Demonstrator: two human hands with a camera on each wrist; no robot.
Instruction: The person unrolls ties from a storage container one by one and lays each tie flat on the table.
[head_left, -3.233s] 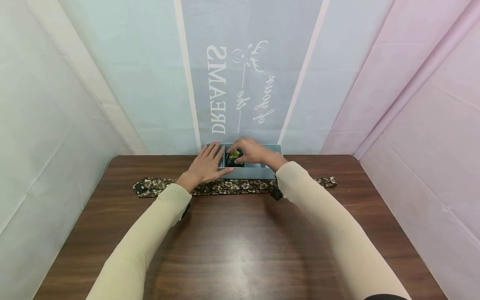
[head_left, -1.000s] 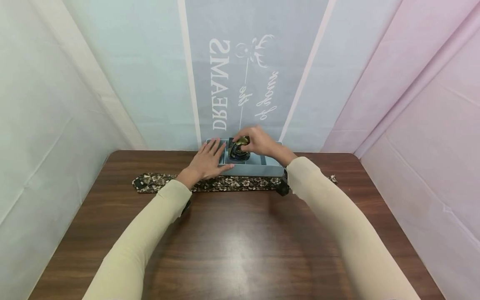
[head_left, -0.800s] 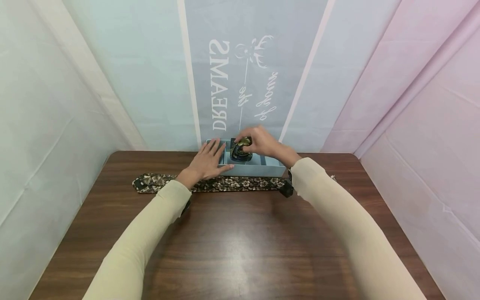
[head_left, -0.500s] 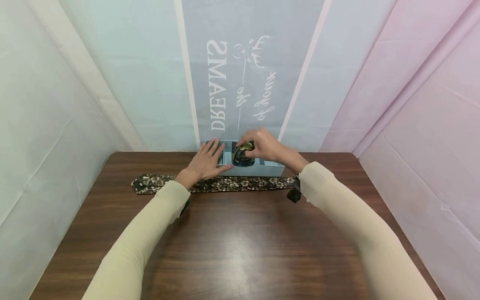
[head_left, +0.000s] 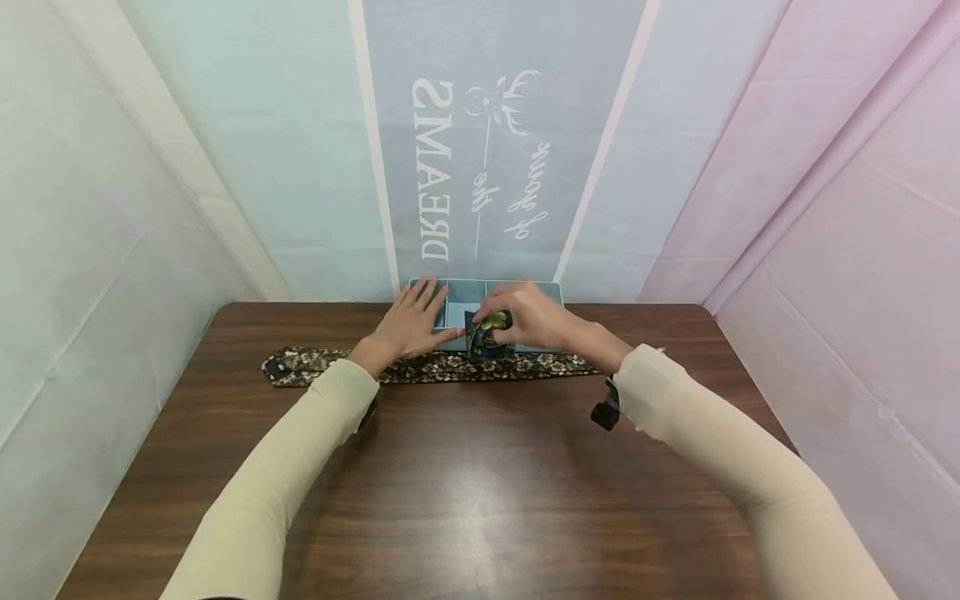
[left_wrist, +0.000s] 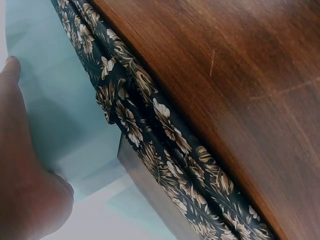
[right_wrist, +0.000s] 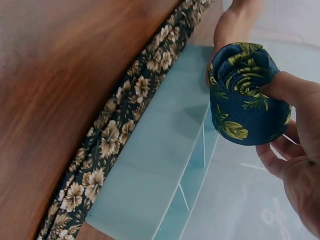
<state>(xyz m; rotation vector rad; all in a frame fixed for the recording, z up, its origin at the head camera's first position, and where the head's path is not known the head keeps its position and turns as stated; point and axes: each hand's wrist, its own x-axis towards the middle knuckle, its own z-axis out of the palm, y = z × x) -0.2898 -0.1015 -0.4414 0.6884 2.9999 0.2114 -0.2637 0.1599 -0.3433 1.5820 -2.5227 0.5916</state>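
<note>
My right hand pinches a rolled-up necktie, dark blue with yellow-green leaves, its thumb pressed into the coil. In the head view the roll hangs over the front wall of a pale blue divided box, apart from the compartments. My left hand rests on the box's left end with fingers spread and straight, thumb along the front edge. A second necktie, black with cream and brown flowers, lies stretched out along the table before the box. Both forearms partly hide it.
The brown wooden table extends toward me, with rounded far corners. Behind the box rises a fabric backdrop with mirrored lettering. Pale cloth walls stand on both sides. A dark wrist camera sits at my right cuff.
My right hand has lifted the rolled necktie out of the box's second compartment and brought it right and toward me, past the front wall. My left hand stays on the box.
</note>
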